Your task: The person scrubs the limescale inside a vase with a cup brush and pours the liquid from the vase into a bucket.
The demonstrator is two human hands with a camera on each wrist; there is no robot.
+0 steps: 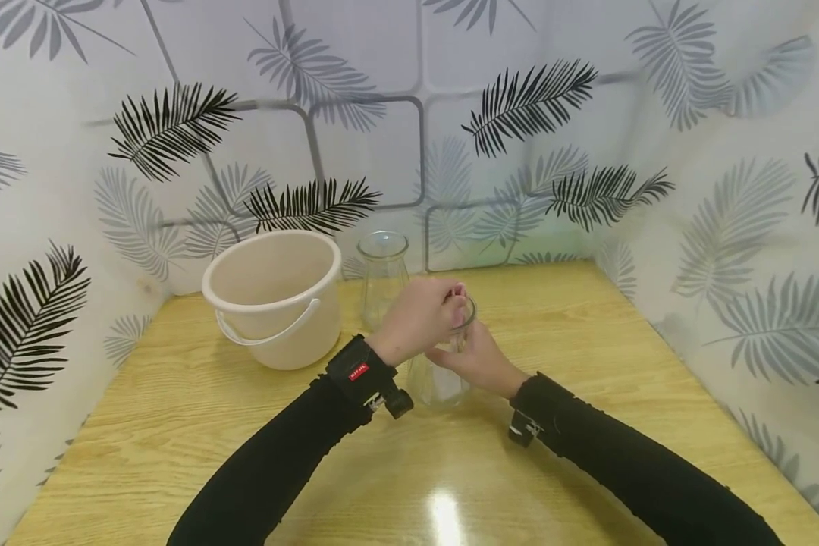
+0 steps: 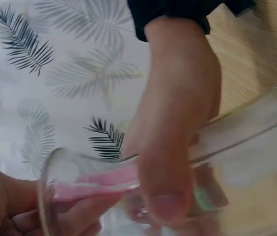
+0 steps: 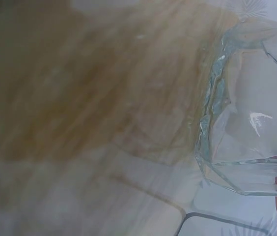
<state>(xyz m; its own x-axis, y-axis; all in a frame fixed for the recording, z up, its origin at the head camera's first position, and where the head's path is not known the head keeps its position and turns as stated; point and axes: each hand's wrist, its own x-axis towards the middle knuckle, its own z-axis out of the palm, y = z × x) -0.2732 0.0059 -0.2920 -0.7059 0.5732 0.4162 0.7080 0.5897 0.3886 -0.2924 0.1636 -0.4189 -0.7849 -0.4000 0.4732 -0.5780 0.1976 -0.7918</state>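
Two hands, two clear glass vases and one cream bucket (image 1: 307, 334) share one wood-grain table (image 1: 198, 462). I see the right hand (image 1: 481, 360) wrapped around the neck of the front vase (image 1: 426, 379), which leans slightly in front of the person. The left hand (image 1: 416, 315) is bent over that vase's mouth. The back vase (image 1: 381, 287) stands upright just right of the bucket, near the leaf-patterned wall (image 1: 355, 61).

Only the left wrist view clearly shows a pink strip (image 2: 89, 186) at the vase's neck, beside the left fingers; I cannot tell whether they pinch it. It also shows the right thumb (image 2: 165, 187) lying along the glass. The right wrist view alone brings out the front vase's thick, angular base; whether it touches the table, I cannot tell.
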